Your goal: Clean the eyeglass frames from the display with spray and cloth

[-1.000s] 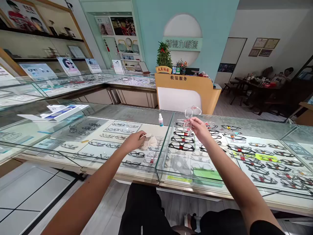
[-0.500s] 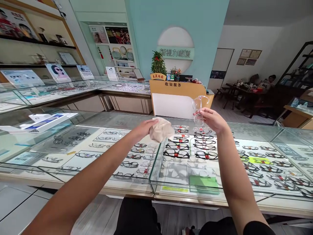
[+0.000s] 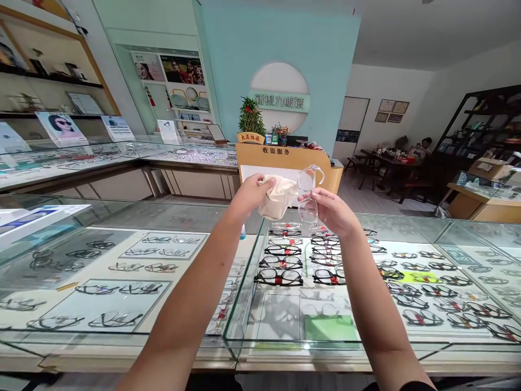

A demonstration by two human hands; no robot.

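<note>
My left hand (image 3: 255,194) is closed on a cream-coloured cloth (image 3: 279,200), which hangs loosely from the fingers. Pinched in my right hand (image 3: 332,210) is a pair of clear-framed glasses (image 3: 308,180), turned so that one lens is above the other. The cloth's right edge comes close to the lenses; whether it touches them I cannot tell. Both hands are raised above the glass display case (image 3: 240,304). Below them, rows of dark-framed glasses (image 3: 280,263) with red tags lie inside the case.
A white and blue box (image 3: 49,220) rests on the glass at the left. A green sheet (image 3: 329,327) lies inside the case near its front. Beyond stands a yellow and white counter (image 3: 244,155) with a plant (image 3: 250,117). A person (image 3: 421,149) is at a table in the far right background.
My left hand has brought the cloth up and right, close to the glasses. The whole view has shifted, with the case now nearer. The right hand keeps its pinch on the glasses.
</note>
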